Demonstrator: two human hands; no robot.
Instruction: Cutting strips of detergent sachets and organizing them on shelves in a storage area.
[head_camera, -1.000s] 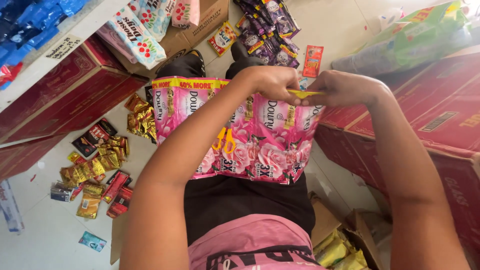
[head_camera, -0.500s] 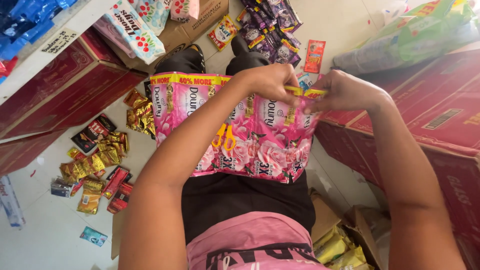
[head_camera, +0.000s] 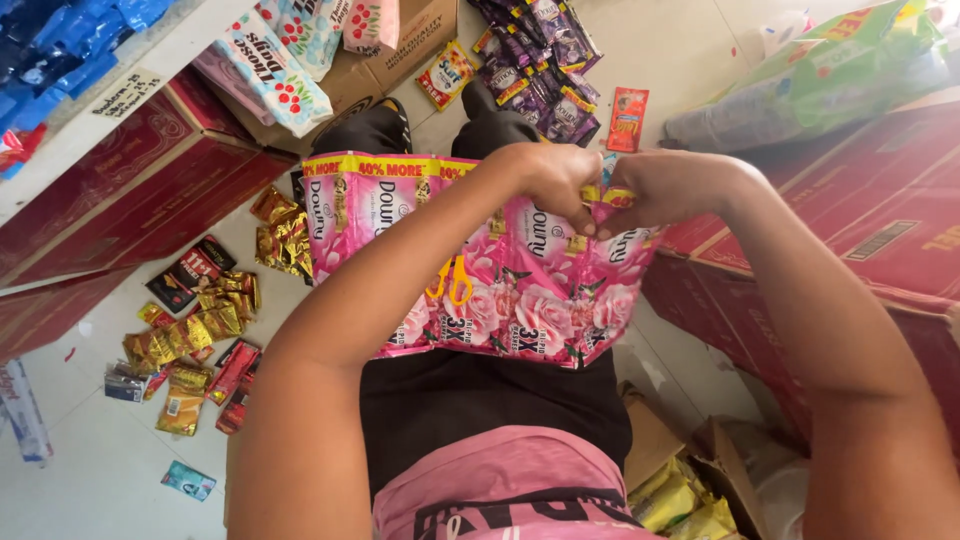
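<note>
Comparing with a second ago, I see little changed: my left hand and right hand still pinch the pink plastic sachet strip at its top edge, held slightly lower.

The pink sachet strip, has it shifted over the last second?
No. The pink sachet strip sits in about the same place against the red boxes, with both hands at its top edge.

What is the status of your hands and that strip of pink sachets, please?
Left hand and right hand pinch the top edge of the pink sachet strip. Strip hangs over the lap. Yellow scissors behind it.
</note>
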